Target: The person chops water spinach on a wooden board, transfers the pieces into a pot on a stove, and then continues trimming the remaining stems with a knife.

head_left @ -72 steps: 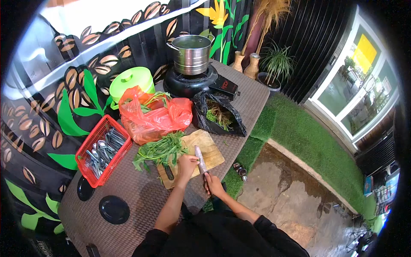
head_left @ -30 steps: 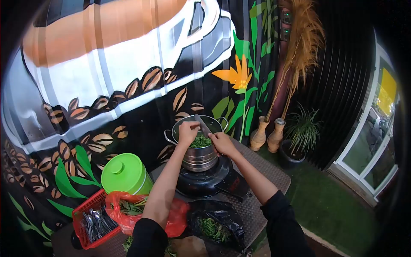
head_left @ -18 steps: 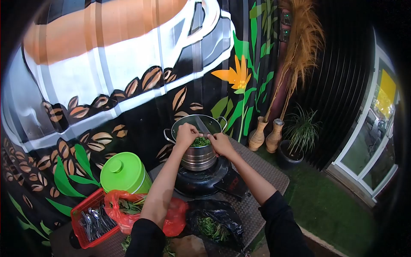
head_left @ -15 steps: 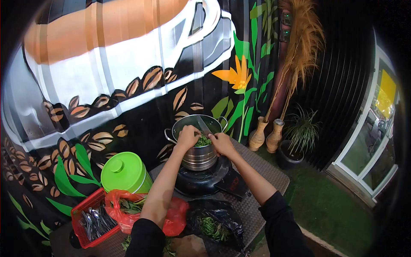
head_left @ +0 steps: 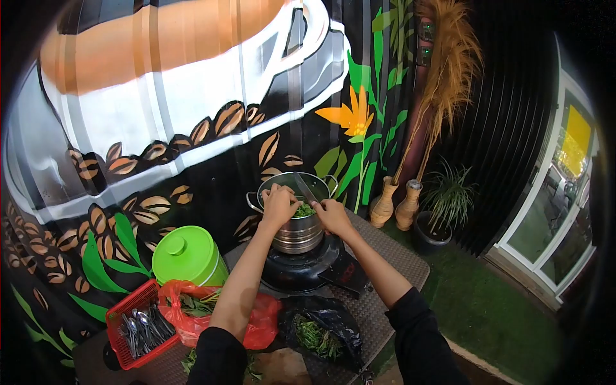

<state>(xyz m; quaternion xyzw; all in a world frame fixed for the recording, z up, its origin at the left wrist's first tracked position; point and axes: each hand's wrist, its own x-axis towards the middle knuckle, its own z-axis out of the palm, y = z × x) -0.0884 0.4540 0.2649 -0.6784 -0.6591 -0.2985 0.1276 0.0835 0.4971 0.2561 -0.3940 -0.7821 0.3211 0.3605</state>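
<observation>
A steel pot (head_left: 298, 234) with two loop handles holds chopped green leaves (head_left: 303, 210) near its rim. My right hand (head_left: 331, 215) is closed round a knife, at the pot's right side. The knife's blade (head_left: 304, 187) points up and left across the pot's opening. Over the left part of the opening is my left hand (head_left: 280, 204), fingers spread and thumb close to the greens. Some of its fingertips are hard to make out against the pot. Beneath the pot sits a black portable stove (head_left: 292, 273).
A red basket (head_left: 114, 314) of cutlery stands at the left beside a lime-green lidded container (head_left: 186, 250). Near me lie a red plastic bag (head_left: 260, 321) with leafy stems and a black bag (head_left: 350, 314) of greens. Two woven vases (head_left: 385, 208) and a potted plant (head_left: 443, 212) stand right.
My left hand's fingers have lifted and spread from a pinch near the blade. My right hand and the knife stay almost in place.
</observation>
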